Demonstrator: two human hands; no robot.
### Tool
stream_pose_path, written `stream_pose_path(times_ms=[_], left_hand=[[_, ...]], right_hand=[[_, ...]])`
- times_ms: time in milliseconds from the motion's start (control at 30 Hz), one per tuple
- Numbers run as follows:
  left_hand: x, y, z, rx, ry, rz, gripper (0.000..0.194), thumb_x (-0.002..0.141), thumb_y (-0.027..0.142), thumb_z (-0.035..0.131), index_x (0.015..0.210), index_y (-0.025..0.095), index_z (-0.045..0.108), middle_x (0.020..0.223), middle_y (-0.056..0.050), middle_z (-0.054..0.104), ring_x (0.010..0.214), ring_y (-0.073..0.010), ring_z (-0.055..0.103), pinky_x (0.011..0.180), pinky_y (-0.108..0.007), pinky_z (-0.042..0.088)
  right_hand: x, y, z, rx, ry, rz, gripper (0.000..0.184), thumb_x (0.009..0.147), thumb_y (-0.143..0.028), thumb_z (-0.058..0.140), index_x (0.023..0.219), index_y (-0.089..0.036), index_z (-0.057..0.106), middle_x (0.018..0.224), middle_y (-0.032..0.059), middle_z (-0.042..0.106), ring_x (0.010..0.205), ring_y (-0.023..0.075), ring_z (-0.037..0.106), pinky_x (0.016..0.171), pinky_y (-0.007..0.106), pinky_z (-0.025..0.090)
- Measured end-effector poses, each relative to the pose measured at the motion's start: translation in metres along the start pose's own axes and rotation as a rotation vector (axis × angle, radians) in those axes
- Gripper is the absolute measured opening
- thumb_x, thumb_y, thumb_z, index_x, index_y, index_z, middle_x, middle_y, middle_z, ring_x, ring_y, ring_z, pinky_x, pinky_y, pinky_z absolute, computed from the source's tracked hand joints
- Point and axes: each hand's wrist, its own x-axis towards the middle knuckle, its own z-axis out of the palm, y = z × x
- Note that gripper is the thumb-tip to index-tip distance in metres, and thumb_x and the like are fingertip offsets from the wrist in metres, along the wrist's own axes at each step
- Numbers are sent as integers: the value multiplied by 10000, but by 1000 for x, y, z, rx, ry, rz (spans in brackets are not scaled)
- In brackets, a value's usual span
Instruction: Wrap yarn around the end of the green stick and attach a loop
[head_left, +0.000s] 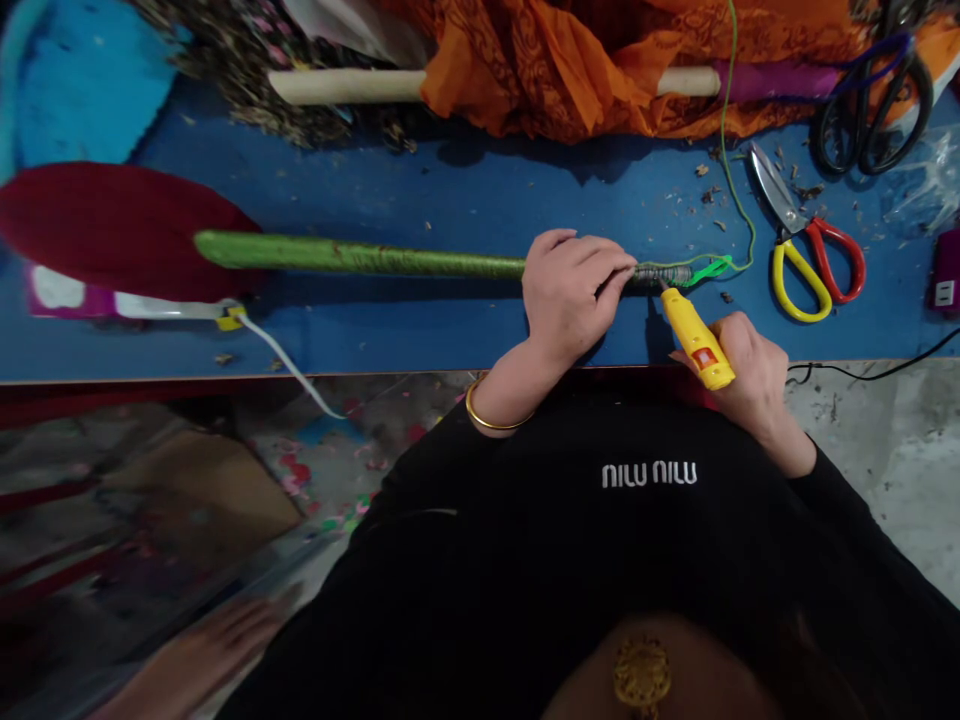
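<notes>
The left hand (570, 295) pinches the green stick (375, 258) over the blue counter (420, 340) and the right hand (756, 372) grips the yellow gun (691, 333), so it seems best to hold the stick still and aim at its gray end (675, 273).

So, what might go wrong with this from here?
The yellow glue gun in the right hand has its nozzle near the left hand; if hot, it might burn a finger. The loose green thread beside the green rod could catch in glue, or snag on the scissors nearby.
</notes>
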Motion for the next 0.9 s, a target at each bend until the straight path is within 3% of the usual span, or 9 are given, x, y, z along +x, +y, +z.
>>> stream_pose_path(times_ms=[900], left_hand=[[0,0,-1,4,-4,-21,246,1043,366,524,959,300,745,1023,-16,809,983,-233,739,1096,-496,485]], right_hand=[[-4,4,-2,-19,-8,38,539,1032,-660,378,865,-181,559,765,50,594,611,130,481,547,278,208]])
